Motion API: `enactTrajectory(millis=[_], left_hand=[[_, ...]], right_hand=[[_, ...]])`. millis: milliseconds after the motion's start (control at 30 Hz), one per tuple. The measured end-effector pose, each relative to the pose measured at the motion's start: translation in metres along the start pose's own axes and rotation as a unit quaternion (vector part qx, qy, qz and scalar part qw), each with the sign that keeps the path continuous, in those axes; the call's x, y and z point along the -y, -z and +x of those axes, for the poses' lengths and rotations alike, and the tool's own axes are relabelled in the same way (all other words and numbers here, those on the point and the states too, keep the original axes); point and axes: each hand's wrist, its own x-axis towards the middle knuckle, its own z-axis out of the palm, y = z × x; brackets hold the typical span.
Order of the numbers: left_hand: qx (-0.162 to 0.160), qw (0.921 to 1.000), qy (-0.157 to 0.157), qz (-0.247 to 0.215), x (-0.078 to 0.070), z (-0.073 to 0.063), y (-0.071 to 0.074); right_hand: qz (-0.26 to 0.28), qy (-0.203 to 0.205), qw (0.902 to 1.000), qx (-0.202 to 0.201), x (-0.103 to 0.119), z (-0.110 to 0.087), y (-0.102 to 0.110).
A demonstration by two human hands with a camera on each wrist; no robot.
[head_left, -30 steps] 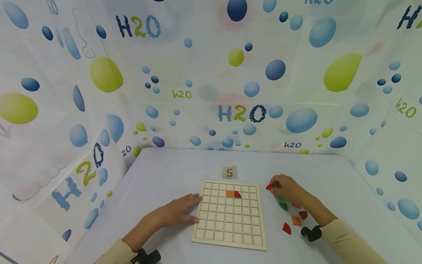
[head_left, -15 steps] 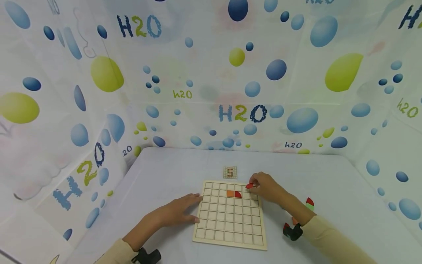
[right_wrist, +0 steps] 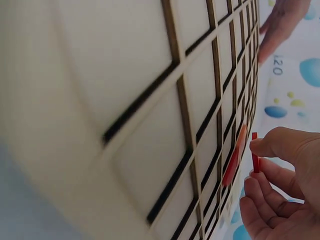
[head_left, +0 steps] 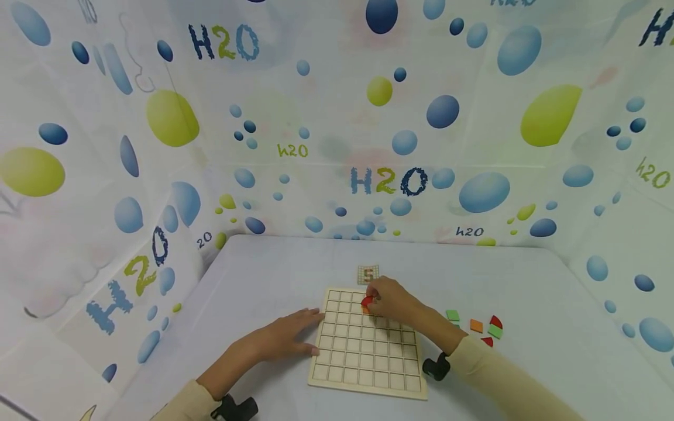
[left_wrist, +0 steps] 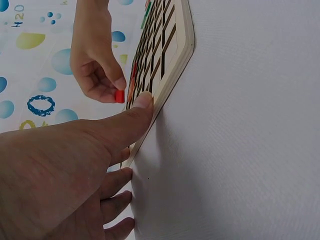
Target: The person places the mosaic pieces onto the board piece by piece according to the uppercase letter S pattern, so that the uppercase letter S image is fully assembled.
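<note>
A wooden grid board (head_left: 363,362) lies flat on the table. My left hand (head_left: 284,336) rests against its left edge with fingers spread; the left wrist view shows the thumb (left_wrist: 144,100) touching the rim. Over the board's upper rows, my right hand (head_left: 395,303) pinches a red quarter-circle tile (right_wrist: 255,155) between thumb and fingers. That tile is held on edge, just off the board in the right wrist view. Below it, an orange square tile (right_wrist: 242,136) and another red tile (right_wrist: 231,167) sit in neighbouring cells. In the head view, my right hand covers the second one.
Behind the board lies a small pattern card (head_left: 367,273), partly covered by my right hand. Several loose tiles lie to the right, among them a green square (head_left: 452,315), an orange square (head_left: 476,326) and a red quarter-circle (head_left: 495,321). Patterned sheets enclose the table.
My right hand has carried the red tile leftward from the loose tiles to above the orange tile on the board. The left hand keeps its place at the board's edge.
</note>
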Motion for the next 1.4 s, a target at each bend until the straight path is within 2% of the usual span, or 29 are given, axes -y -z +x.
enactTrajectory(millis=[300,800,967,1200,1400], left_hand=[[-0.001,1.0,-0.008,0.003,0.001,-0.001,0.0],[-0.003,1.0,-0.007,0.003,0.0,-0.001,0.001],[-0.002,0.9999,-0.01,0.002,0.0,-0.001,0.001],[0.0,0.9999,-0.01,-0.002,-0.001,-0.001,0.001],[0.0,0.9999,-0.009,-0.007,-0.003,-0.001,0.001]], right_hand=[[-0.023,0.038,0.999,0.009,0.017,0.006,-0.011],[-0.004,0.03,0.9986,0.044,0.018,0.007,-0.011],[-0.014,0.044,0.9976,0.051,0.017,0.006,-0.01],[-0.036,0.054,0.9966,0.05,0.014,0.007,-0.012],[-0.052,0.07,0.9958,0.029,0.012,0.008,-0.014]])
